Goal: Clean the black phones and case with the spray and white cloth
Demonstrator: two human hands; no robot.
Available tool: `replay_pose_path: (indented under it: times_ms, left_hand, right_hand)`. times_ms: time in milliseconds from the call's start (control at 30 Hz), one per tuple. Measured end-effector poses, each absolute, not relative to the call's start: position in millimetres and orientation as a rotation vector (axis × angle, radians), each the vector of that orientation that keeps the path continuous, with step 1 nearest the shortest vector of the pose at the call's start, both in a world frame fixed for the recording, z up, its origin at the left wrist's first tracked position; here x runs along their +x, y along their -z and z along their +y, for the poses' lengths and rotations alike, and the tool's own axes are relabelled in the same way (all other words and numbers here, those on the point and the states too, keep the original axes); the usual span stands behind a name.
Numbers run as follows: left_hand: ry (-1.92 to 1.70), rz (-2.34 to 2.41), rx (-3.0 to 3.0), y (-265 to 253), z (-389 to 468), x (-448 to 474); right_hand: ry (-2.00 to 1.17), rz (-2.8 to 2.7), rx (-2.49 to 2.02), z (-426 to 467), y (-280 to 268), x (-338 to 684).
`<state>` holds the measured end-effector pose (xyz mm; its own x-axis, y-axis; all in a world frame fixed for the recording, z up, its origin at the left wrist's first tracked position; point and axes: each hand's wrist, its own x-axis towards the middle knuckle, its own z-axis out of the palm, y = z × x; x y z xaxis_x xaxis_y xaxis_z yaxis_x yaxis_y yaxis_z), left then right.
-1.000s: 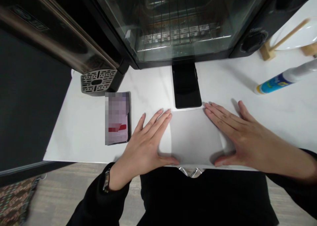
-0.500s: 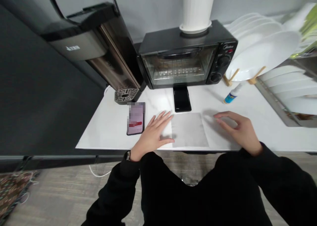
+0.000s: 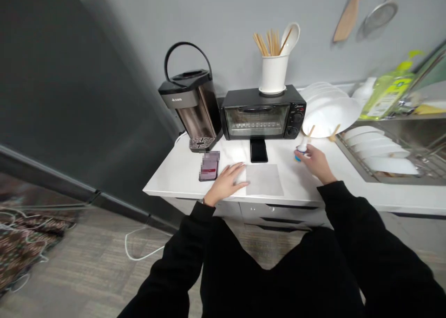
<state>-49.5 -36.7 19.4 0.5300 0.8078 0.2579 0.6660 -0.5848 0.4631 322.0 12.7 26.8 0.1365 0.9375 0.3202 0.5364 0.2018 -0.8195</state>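
Note:
My left hand lies flat on the white counter with its fingers spread, at the left edge of a thin whitish square sheet. On the other side of the sheet, my right hand has its thumb and fingers around a small bottle with a white top and a blue label. The fingers cover part of the bottle. A phone with a lit screen rests left of my left hand. Behind the sheet, a dark phone lies against the front of the toaster oven.
A water dispenser stands at the back left. On the oven sits a white holder with chopsticks and a spoon. Upright plates, a sink with stacked dishes and a green soap bottle are to the right.
My right hand has moved outward from beside the sheet and taken hold of the small bottle. My left hand stays at the sheet's left edge. The view has tilted upward.

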Motion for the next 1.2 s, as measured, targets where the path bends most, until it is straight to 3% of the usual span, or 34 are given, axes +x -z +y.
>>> replay_pose_path:
  times_ms: [67, 167, 267, 500, 667, 800, 933, 1200]
  left_hand:
    - [-0.857, 1.165, 2.356, -23.2, -52.8, -39.4]
    - [-0.948, 0.993, 2.2, -38.8, -83.3, -19.8]
    - [-0.982, 0.955, 2.261, -65.5, -105.1, -4.2]
    - [-0.447, 0.69, 3.033, -108.9, -123.5, 18.4]
    - [-0.583, 0.569, 3.204, -130.0, -138.3, -22.4]
    - [-0.736, 1.262, 2.872, -138.8, -122.4, -89.2]
    - [-0.494, 1.335, 2.73, -108.8, -92.4, -90.1]
    - [-0.555, 1.647, 2.495, -34.7, -20.8, -34.2]
  right_hand:
    - [-0.763, -1.731, -1.251, -19.2, -40.9, 294.8]
    - [-1.405, -1.953, -0.893, -74.7, -52.7, 259.1]
    - [-1.719, -1.872, -0.749, -113.9, -55.1, 240.3]
    - [-1.527, -2.088, -0.906, -160.6, -78.8, 237.6]
    - [-1.067, -2.271, -1.066, -198.0, -85.8, 277.9]
    - [-1.433, -1.677, -1.173, -214.4, -64.5, 328.3]
    - [-1.815, -1.137, -0.718, -214.9, -56.8, 324.7]
    - [-1.834, -0.97, -0.58, -202.8, -65.5, 281.0]
